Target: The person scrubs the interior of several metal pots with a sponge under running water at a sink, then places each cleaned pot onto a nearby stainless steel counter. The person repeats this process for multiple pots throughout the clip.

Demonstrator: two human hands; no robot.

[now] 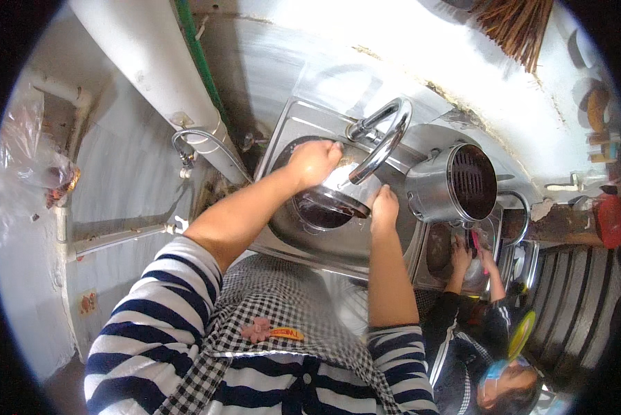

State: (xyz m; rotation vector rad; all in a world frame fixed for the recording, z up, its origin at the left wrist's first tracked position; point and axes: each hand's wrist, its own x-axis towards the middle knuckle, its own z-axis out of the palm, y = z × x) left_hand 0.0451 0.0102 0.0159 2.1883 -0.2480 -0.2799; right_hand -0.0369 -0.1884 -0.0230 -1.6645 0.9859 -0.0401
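A shiny round metal vessel or lid with a dark rim is tilted between my hands in the steel sink. My left hand is curled at its far left edge, and my right hand grips its right edge. The chrome faucet arches over it, the spout end close above its surface. Beneath it, in the basin, a dark round pan or pot is partly hidden. Another large dark rim shows behind my left hand. The fingers of both hands are partly hidden.
A steel pot lies tipped on its side right of the faucet. Beyond it, a co-worker's hands hold a pink-handled item over a second basin. A thick white pipe and a thin hose stand at the left.
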